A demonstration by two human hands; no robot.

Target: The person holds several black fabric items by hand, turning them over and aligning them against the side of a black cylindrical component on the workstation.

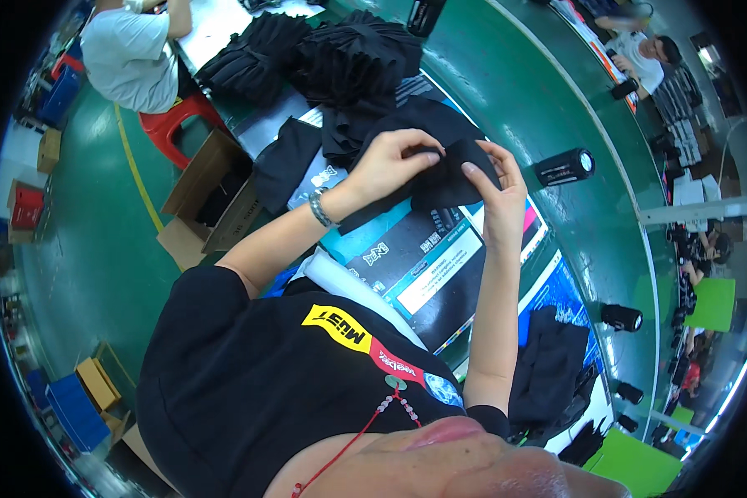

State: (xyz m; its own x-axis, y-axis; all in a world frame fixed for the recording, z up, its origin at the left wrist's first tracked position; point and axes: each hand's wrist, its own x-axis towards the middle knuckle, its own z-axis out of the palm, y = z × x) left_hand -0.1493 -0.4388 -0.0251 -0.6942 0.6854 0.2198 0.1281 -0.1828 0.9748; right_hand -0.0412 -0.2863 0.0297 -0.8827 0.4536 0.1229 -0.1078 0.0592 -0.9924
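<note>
A small black cloth piece [448, 178] is held up between my two hands over the table. My left hand [398, 162], with a bracelet at its wrist, pinches the cloth's near-left edge between thumb and fingers. On the other side my right hand [500, 184] grips it, thumb on the front and fingers behind. More black cloth [423, 120] lies just beyond my hands, and a flat black piece [286, 162] rests to their left. Below the hands, printed sheets [398, 257] cover the tabletop. The cloth hides some of my fingertips.
Large bundles of black cloth [353, 58] are heaped at the far end. An open cardboard box [212, 195] and a red stool [178, 124] stand on the left, near a seated person [133, 54]. Black cylinders [566, 168] line the right side. Dark cloth [552, 357] lies at lower right.
</note>
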